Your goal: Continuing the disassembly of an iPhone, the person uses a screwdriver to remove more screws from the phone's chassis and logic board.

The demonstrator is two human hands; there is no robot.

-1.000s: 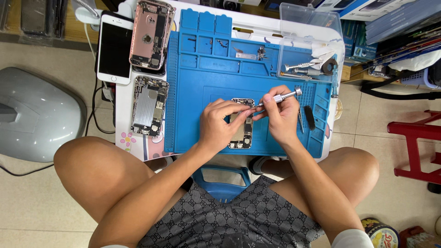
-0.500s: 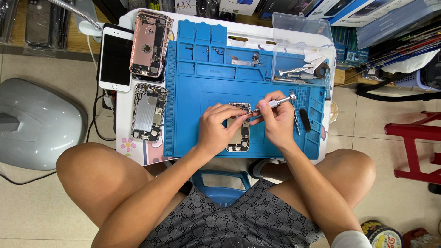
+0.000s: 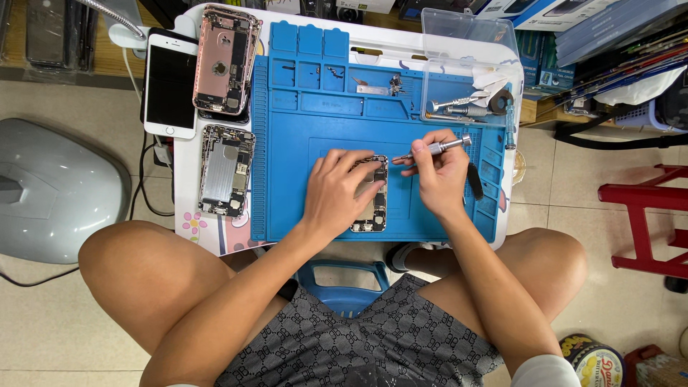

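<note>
Since the earlier frames the right hand (image 3: 438, 172) has lifted the slim silver metal screwdriver (image 3: 434, 149) slightly, so its tip now sits just beside the upper right corner of the opened grey phone chassis (image 3: 373, 204) rather than over it; the left hand (image 3: 337, 192) stays flat on the chassis. The chassis lies at the centre of the blue silicone repair mat (image 3: 301, 136). The left hand is spread, fingers pressing the chassis down. The right hand is closed, pinching the screwdriver shaft between thumb and fingers. On the mat's upper right corner rests a clear plastic lidded parts box (image 3: 466, 43) holding further silver tools. Left of the mat lie a white-framed phone with dark screen (image 3: 170, 86), a pink-gold phone rear housing (image 3: 226, 61) and a second open grey chassis (image 3: 225, 172). Beyond the mat's upper right, flat blue and white cardboard packages (image 3: 573, 21) are stacked. A round printed tin (image 3: 595, 362) sits well below the mat, at lower right.
</note>
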